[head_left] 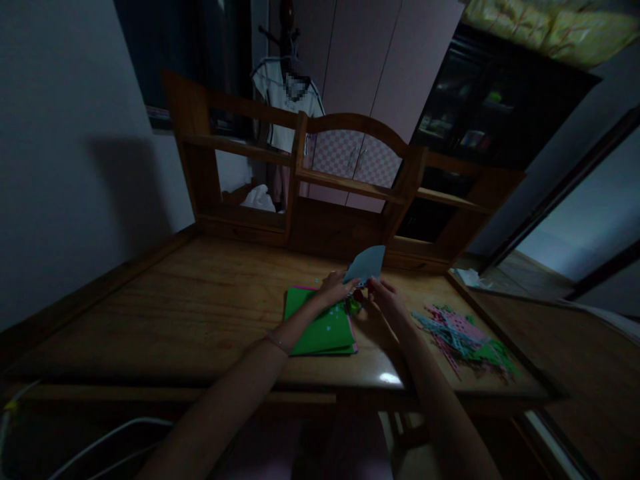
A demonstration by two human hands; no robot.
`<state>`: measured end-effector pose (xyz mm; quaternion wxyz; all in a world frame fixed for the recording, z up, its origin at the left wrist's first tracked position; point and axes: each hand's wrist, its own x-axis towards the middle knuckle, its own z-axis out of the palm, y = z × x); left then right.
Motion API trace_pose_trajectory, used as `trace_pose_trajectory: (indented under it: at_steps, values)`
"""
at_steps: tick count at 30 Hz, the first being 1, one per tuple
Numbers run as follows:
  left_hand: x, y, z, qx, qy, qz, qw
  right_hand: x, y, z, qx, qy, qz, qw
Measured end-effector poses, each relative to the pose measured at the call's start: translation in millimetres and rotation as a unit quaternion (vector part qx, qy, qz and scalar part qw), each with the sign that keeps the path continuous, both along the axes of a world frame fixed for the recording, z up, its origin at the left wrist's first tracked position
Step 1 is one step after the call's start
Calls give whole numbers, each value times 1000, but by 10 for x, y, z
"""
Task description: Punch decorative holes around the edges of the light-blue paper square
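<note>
Head view: green sheets (320, 333) lie flat on the wooden table (215, 293), and every place here is told from them. Small pale scraps (329, 328) are scattered on top, and a pink edge (355, 348) shows beneath their near right corner. Just beyond their far right corner is the pale blue paper (369, 261), raised and tilted, with a curved upper left edge. The left hand (334, 288) reaches over the sheets, its fingers narrow and holding the paper by its lower left part; a thin bracelet (278, 342) circles that wrist. The right hand (385, 295) is just right of the sheets, fingers drawn close together at a dark red thing (359, 295) below the paper; whether they grip it, I cannot tell in this dimness. Farther right of the sheets lies a loose heap of pink, blue and green paper strips (463, 337). Beyond the sheets, a wooden shelf (345, 185) stands along the table's back.
</note>
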<state>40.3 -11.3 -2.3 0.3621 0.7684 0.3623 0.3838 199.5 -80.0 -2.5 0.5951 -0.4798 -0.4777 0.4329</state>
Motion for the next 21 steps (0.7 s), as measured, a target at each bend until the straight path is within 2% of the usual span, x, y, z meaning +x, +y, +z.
trace_pose_trajectory:
  at_steps: [9, 15, 21]
  values:
    - [4, 51, -67, 29, -3, -25, 999, -8, -18, 24, -2, -9, -24, 1000]
    - [43, 76, -120, 80, -1, -74, 994, 40, 21, -42, -27, 6, -48, 998]
    - [57, 56, -128, 56, -14, -48, 997, 73, 36, -79, -44, 22, -41, 998]
